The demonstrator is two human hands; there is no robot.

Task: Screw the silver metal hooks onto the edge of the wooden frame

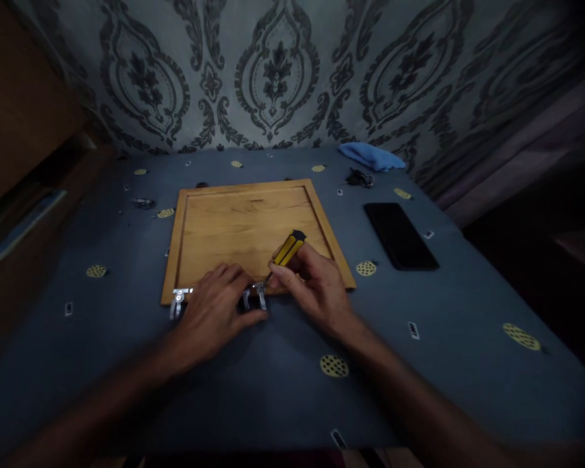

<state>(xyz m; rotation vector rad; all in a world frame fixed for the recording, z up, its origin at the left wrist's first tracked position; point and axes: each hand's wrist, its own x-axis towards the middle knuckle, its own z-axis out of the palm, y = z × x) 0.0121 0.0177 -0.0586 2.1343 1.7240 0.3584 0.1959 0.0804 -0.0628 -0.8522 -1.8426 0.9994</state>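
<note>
A wooden board with a raised frame lies on the table. Along its near edge runs a metal hook rail, part of it hidden under my left hand. That hand is closed over the rail and the board's edge, fingers on top and thumb on the near side. My right hand grips a screwdriver by its yellow and black handle. The shaft slants down, its tip at the rail's right-hand hook; whether it sits in a screw I cannot tell.
The table has a blue-grey patterned cover. Right of the board lies a black phone, with a small dark object and a blue cloth behind it. Small metal parts lie left. A patterned wall closes the back.
</note>
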